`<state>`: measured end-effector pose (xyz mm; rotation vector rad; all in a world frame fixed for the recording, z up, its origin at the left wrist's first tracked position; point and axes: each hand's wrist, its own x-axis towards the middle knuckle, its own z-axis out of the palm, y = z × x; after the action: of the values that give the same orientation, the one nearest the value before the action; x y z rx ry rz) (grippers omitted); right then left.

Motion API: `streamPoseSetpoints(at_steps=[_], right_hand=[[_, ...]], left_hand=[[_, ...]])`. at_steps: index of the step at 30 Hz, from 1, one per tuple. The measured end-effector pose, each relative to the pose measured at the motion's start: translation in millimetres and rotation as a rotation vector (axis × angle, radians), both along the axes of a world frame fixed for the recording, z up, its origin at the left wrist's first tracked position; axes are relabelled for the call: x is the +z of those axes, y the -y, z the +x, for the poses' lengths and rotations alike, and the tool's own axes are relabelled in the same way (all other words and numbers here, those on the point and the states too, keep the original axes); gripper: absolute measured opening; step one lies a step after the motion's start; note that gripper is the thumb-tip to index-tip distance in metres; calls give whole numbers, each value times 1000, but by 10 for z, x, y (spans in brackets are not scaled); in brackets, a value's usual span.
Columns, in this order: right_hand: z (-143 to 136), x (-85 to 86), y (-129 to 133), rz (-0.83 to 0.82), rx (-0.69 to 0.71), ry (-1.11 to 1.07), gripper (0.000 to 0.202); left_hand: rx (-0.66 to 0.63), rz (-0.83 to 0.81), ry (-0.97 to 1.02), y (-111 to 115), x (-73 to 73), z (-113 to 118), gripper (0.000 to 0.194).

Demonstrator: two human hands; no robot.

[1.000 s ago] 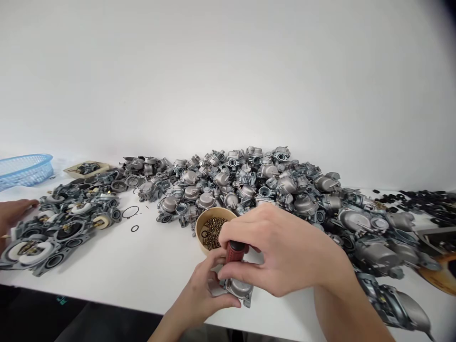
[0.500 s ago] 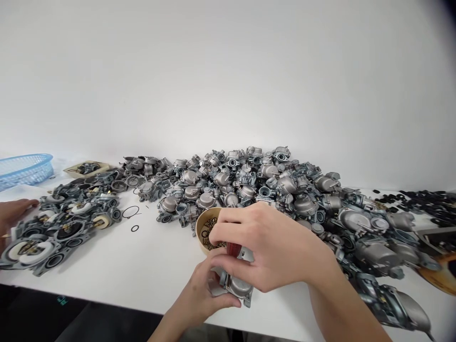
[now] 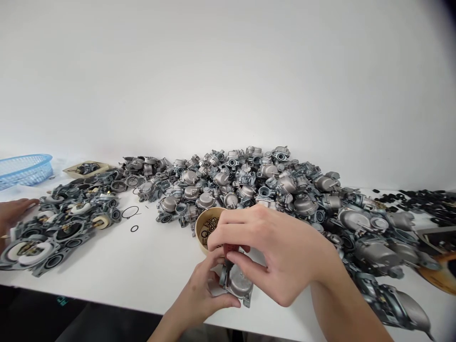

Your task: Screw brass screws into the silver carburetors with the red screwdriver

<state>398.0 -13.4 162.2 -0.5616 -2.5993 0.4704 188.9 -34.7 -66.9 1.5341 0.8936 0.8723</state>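
Observation:
My left hand (image 3: 199,289) is closed around a grey metal carburetor (image 3: 239,281), held near the table's front edge with its rounded bowl facing up. My right hand (image 3: 267,251) grips the red handle of a screwdriver (image 3: 231,249) from above. The tool points down at the carburetor's left side; its tip is hidden by fingers. Just behind both hands stands a tan bowl (image 3: 200,227) with many small brass-coloured screws and a black ring in it, partly covered by my right hand.
A big heap of carburetors (image 3: 249,178) runs along the wall and down the right side. Opened carburetor bodies with white floats (image 3: 35,251) lie at left, near another person's hand (image 3: 14,213). Black rubber rings (image 3: 134,228), a blue basket (image 3: 26,168) and black small parts (image 3: 423,202) are around.
My right hand's fingers have shifted and turned on the screwdriver handle, and more of the carburetor's bowl shows. My left hand and the carburetor stay in place.

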Motion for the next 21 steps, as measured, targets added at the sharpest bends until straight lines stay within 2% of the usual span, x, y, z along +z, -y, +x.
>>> streamPoseSetpoints(at_steps=[3, 6, 10, 12, 16, 21], right_hand=[[-14, -5, -8, 15, -40, 17, 17], [-41, -26, -33, 49, -92, 29, 7], [-70, -52, -71, 99, -124, 47, 28], [-74, -47, -75, 104, -136, 61, 32], [-51, -5, -45, 55, -108, 65, 10], [-13, 36, -12, -51, 6, 48, 38]], left_hand=[[27, -6, -27, 16, -12, -2, 94], [28, -6, 1, 19, 48, 24, 88], [21, 29, 7, 13, 144, 60, 66], [19, 31, 6, 14, 158, 65, 62], [45, -11, -4, 17, 109, 46, 83], [-1, -40, 2, 9, 46, 19, 96]])
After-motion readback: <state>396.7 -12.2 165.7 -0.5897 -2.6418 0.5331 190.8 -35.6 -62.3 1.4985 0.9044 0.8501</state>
